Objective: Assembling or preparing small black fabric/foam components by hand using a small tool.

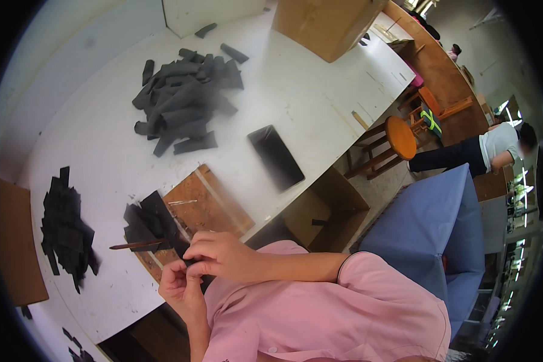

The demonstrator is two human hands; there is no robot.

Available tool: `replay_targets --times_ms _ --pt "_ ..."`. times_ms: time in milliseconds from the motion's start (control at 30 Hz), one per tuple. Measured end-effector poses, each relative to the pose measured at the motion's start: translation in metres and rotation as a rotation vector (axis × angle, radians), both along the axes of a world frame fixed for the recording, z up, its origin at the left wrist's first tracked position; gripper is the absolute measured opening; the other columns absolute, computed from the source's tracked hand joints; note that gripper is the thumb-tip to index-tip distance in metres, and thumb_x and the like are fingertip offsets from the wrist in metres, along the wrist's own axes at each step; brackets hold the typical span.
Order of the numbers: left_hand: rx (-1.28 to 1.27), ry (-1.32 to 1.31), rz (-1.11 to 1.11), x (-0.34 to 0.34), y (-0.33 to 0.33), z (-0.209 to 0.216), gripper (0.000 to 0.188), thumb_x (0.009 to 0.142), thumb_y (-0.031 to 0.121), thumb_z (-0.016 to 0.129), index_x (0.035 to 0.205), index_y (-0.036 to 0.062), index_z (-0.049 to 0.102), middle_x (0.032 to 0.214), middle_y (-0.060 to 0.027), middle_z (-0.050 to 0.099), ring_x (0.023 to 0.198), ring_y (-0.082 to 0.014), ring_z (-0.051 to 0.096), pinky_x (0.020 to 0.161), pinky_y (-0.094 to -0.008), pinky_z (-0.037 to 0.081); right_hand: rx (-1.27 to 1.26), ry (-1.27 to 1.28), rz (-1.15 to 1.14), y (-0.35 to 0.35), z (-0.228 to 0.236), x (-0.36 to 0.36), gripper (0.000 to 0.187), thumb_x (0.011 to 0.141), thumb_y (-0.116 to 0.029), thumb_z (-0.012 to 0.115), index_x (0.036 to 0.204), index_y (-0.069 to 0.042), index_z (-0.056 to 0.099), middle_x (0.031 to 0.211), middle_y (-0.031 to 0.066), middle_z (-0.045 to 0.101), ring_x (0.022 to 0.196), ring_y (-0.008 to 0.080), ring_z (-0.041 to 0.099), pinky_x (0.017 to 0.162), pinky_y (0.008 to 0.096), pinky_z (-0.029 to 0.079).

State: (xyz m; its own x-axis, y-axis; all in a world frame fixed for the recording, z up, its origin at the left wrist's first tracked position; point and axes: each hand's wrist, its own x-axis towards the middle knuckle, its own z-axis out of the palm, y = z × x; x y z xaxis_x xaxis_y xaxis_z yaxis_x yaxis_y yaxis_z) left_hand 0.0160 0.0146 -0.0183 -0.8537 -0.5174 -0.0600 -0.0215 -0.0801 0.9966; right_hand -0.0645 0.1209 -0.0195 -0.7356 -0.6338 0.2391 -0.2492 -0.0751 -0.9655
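Close in front of my pink shirt, my left hand [184, 288] and my right hand [221, 256] meet, fingertips pinched together. Between them shows part of a black fabric piece [190, 262], mostly hidden by the fingers. Just beyond, a brown wooden board [202, 202] lies at the table edge. Several flat black fabric pieces [143, 222] rest at its left side. A thin, dark brown pointed stick [133, 245] lies beside them, its tip toward the left.
On the white table [301, 114] are a heap of rolled black pieces [178, 102], a pile of flat black strips [67, 232] and a dark phone [276, 158]. Cardboard boxes [320, 24] stand around. To the right are a wooden stool [400, 137], blue covering [416, 223] and a bending person [495, 148].
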Motion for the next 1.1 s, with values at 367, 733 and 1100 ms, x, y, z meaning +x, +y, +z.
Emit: replay_targets --times_ms 367,733,1100 --pt "0.538 0.086 0.022 -0.009 -0.016 -0.012 0.015 0.072 -0.011 0.05 0.084 -0.0008 0.048 0.065 -0.0051 0.052 0.04 -0.0013 0.034 0.034 -0.0136 0.023 0.165 0.468 -0.276 -0.008 -0.024 -0.005 0.01 0.066 -0.005 0.058 0.074 -0.001 0.054 0.073 0.0073 0.047 0.057 0.0175 0.049 0.052 0.0275 0.043" --pt "-0.065 0.068 0.22 -0.014 0.002 -0.023 0.018 0.069 -0.011 0.043 0.083 -0.004 0.051 0.08 -0.0055 0.053 0.065 -0.007 0.048 0.062 -0.0161 0.04 -0.168 -0.952 0.384 -0.006 -0.026 -0.005 0.015 0.083 -0.017 0.052 0.075 -0.005 0.051 0.067 -0.0029 0.049 0.054 0.0034 0.037 0.048 0.017 0.031" --pt "1.044 0.273 -0.428 0.004 -0.01 0.014 0.045 0.062 -0.007 0.048 0.105 -0.0108 0.037 0.069 -0.0134 0.049 0.03 -0.0057 0.032 0.028 -0.0156 0.026 -0.292 -0.635 0.345 0.0 -0.019 -0.01 0.008 0.078 -0.007 0.054 0.072 -0.002 0.052 0.088 0.002 0.046 0.084 0.0086 0.043 0.072 0.0226 0.037"
